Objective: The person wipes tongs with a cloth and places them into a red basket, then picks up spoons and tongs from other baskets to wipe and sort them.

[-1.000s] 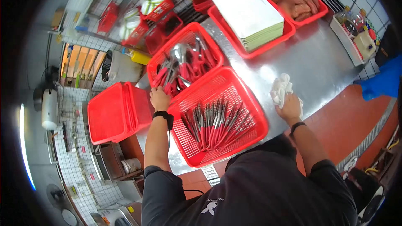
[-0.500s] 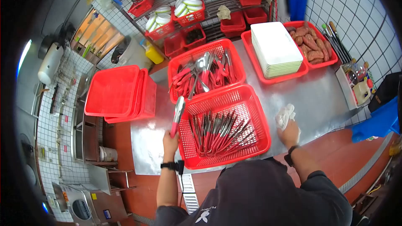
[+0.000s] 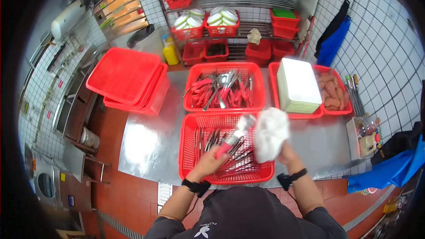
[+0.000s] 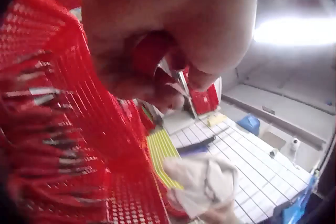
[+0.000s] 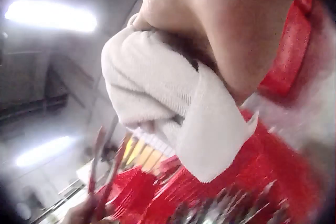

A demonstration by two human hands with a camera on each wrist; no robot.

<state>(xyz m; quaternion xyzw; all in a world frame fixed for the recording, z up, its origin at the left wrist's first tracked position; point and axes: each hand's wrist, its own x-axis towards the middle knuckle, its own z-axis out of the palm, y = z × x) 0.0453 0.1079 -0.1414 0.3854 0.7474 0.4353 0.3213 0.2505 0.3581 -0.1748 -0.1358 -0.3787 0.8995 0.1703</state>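
Note:
Over the near red perforated basket (image 3: 182,155), my left hand (image 3: 209,164) grips a pair of tongs (image 3: 225,148) by its red handle, the blurred metal end pointing up and to the right. A bunched white cloth (image 3: 271,133) is in my right hand (image 3: 288,156), close beside the metal end of the tongs. In the right wrist view the cloth (image 5: 152,77) wraps over the fingers and hides them, with the two red arms of the tongs (image 5: 107,179) below. Several more red-handled tongs (image 3: 241,152) lie in a row inside the near basket.
A second red basket (image 3: 188,89) behind holds jumbled red-handled utensils (image 3: 221,87). Stacked white trays (image 3: 301,84) and a bin of sweet potatoes (image 3: 332,90) stand at the right. Stacked red bins (image 3: 128,77) occupy the left end of the steel table (image 3: 146,146).
My left hand went from the far basket's edge, picked up tongs, and brought them right over the near basket. My right hand lifted the cloth off the table and moved left toward the tongs.

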